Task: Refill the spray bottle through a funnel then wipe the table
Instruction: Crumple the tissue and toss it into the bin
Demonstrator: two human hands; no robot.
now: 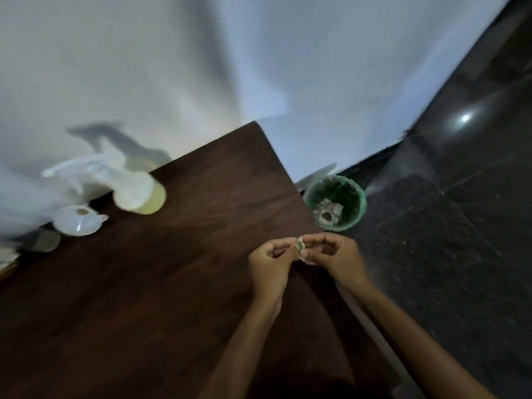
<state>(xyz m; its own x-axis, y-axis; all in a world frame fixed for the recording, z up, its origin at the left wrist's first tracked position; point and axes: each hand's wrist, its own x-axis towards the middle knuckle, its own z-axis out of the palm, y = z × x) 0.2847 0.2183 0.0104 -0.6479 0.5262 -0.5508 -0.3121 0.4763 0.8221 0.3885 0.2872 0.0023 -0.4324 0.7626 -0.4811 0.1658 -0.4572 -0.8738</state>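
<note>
Near the edge of the brown surface (161,283), the left hand (269,262) and the right hand (338,254) meet. Both are curled almost shut, and their fingertips pinch one small scrap (300,243) between them. I cannot tell what it is. If they let go now, it could fall on the floor and miss the green bin (335,201) just past them. Farther off on the left sits the white funnel (77,220), and behind it the spray bottle (121,187) of yellow liquid. A quick reach there could knock the bottle over and spill it.
</note>
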